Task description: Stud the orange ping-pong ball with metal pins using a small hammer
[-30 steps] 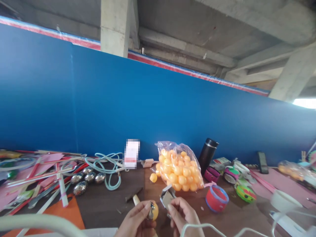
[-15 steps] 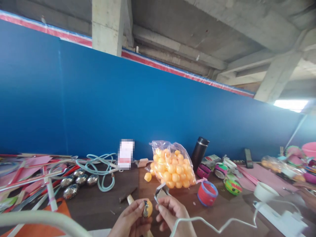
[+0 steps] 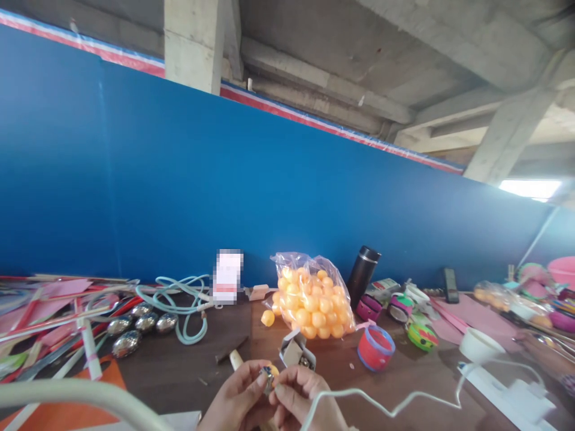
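Note:
Between the fingers of my left hand (image 3: 240, 398) is a small orange ball (image 3: 272, 372) with a shiny silver patch on its side. My right hand (image 3: 303, 398) is closed at the ball, thumb and fingertips pinched against the silver part; whatever is in that pinch is too small to name. Just beyond my right hand stands a small open box (image 3: 291, 352) with little metallic pieces inside. Partly hidden behind my left hand lies a hammer (image 3: 235, 359). A clear bag of orange balls (image 3: 317, 305) sits farther back, one loose ball (image 3: 268, 318) beside it.
Several silver balls (image 3: 127, 343) and a pale blue cord (image 3: 193, 338) lie at left. A black bottle (image 3: 363, 275), red-and-blue tape roll (image 3: 376, 348), white cup (image 3: 480, 346) and power strip (image 3: 503, 395) stand right. A white cable (image 3: 395, 410) crosses before my right hand. Another person's arm (image 3: 545, 359) shows far right.
My right hand has moved left from the small box to the ball, and its fingertips now meet the silver patch. The box is more fully visible. The view has shifted slightly.

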`<state>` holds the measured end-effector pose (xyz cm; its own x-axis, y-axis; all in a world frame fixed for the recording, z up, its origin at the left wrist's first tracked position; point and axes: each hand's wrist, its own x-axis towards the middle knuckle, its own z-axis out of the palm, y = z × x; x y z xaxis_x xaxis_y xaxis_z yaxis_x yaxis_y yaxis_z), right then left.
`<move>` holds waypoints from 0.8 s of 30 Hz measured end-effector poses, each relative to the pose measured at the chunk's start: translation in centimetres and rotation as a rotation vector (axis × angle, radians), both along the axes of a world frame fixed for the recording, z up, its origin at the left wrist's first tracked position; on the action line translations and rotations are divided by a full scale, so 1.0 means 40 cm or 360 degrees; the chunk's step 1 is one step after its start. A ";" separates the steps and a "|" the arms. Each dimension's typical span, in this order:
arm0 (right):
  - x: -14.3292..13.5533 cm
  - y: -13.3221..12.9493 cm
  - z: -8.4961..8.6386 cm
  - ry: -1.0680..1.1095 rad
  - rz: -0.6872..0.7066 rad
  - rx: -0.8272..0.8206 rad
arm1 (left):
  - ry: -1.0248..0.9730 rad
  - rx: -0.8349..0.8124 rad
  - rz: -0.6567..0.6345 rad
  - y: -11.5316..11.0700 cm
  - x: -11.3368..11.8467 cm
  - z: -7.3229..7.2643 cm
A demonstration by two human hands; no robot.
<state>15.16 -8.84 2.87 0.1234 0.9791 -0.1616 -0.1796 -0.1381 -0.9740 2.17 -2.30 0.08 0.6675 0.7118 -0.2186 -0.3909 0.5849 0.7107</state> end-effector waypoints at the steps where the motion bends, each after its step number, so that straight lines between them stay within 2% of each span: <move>1: 0.000 0.001 -0.004 0.0041 0.0000 0.0007 | 0.0015 0.0008 -0.0006 0.001 0.001 -0.004; 6: 0.002 -0.002 -0.001 0.0056 -0.0030 0.0028 | 0.0081 0.0109 -0.0013 0.003 0.001 -0.015; 12: 0.004 -0.005 0.011 0.0011 -0.0028 -0.0053 | 0.0074 0.0167 -0.0031 -0.001 0.000 -0.009; 24: 0.003 -0.008 0.010 -0.0039 0.0036 0.0001 | 0.0072 0.0235 -0.0025 0.000 -0.002 -0.009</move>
<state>15.28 -9.18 3.28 0.1049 0.9819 -0.1579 -0.1523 -0.1410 -0.9782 2.08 -2.31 -0.26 0.6706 0.7280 -0.1426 -0.3482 0.4787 0.8060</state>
